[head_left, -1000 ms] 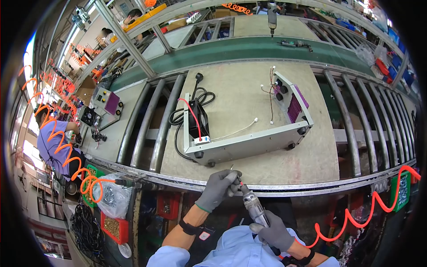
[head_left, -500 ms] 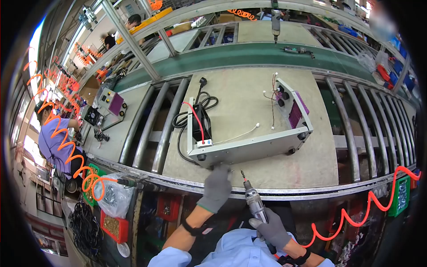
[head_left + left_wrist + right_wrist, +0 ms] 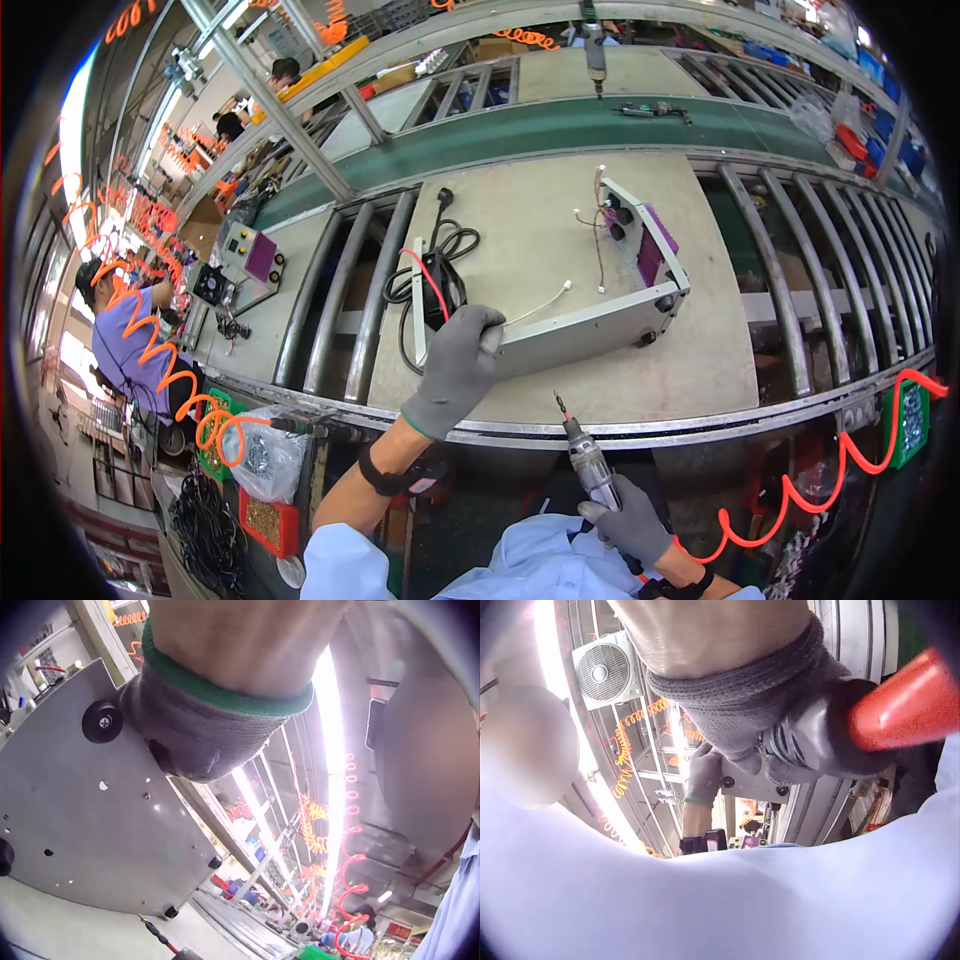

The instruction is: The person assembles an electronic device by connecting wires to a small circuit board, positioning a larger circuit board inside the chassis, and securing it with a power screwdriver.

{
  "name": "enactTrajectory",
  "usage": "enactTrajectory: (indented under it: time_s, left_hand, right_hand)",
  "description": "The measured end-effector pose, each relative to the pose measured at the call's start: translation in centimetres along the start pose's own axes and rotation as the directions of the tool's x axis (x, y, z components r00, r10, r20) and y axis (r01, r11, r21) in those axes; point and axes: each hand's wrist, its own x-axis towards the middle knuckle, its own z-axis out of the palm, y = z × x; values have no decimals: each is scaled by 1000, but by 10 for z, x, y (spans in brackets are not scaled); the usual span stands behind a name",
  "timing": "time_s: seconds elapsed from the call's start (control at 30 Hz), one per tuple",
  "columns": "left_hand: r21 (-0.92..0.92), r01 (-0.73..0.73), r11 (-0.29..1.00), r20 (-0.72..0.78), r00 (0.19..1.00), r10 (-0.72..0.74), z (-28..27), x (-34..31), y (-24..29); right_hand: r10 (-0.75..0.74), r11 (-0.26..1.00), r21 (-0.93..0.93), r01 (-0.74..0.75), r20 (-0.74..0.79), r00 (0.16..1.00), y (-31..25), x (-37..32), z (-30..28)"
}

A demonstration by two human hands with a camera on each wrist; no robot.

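A grey metal case [image 3: 580, 335] with one purple-finned end stands on the pale board, its panel with black rubber feet facing me. My gloved left hand [image 3: 455, 370] grips its near left corner, fingers curled over the upper edge. In the left wrist view the footed panel [image 3: 97, 802] fills the left side beside the glove. My right hand [image 3: 628, 520] holds an air screwdriver [image 3: 592, 470] by its body, the bit [image 3: 560, 402] pointing up toward the board's front edge, apart from the case. A black fan [image 3: 452, 290] and red wire sit at the case's left end.
A black power cord [image 3: 455, 240] lies coiled behind the fan. Metal rollers [image 3: 790, 270] flank the board [image 3: 620, 395]. An orange-red coiled hose [image 3: 800, 500] hangs at the right. Red and green screw bins [image 3: 268, 522] stand below left. Another person [image 3: 130, 330] works further left.
My left hand has gone from near the screwdriver bit, past the case's lower front edge, up to its near left corner. The screwdriver has shifted slightly right and down, and the case's near side sits a little differently.
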Motion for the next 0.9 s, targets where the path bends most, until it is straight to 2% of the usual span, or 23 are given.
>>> enactTrajectory:
  time_s: [0.03,0.13,0.27,0.33,0.4,0.53,0.7,0.83,0.9]
  left_hand:
    - [-16,22,1000,25,999,-22,1,0,5]
    - [-39,-71,997,141,987,76,0,1,24]
    - [-9,-56,998,398,916,55,-14,27,33]
    - [-147,164,975,505,860,-69,-16,49,28]
    - [-168,428,888,673,708,-214,-23,77,34]
    - [-101,654,749,817,485,-313,-3,109,15]
    - [129,647,752,838,334,-431,27,131,12]
    - [215,609,763,904,173,-392,60,124,-12]
    - [303,405,863,919,117,-377,73,122,-20]
  right_hand:
    - [-13,1000,-6,13,-8,1000,3,-1,-2]
    - [-54,997,-57,53,-22,998,13,-1,-3]
    - [-28,995,-96,25,-28,999,16,4,-5]
    - [-20,996,-83,18,-26,999,14,6,-6]
    - [-20,996,-86,17,-23,1000,16,8,-5]
    - [-19,997,-77,18,-14,1000,17,10,-3]
    - [-15,997,-77,13,-21,1000,16,14,-3]
    - [-41,982,-184,32,-47,998,21,22,-3]
    - [-33,981,-193,23,-48,998,17,19,-1]
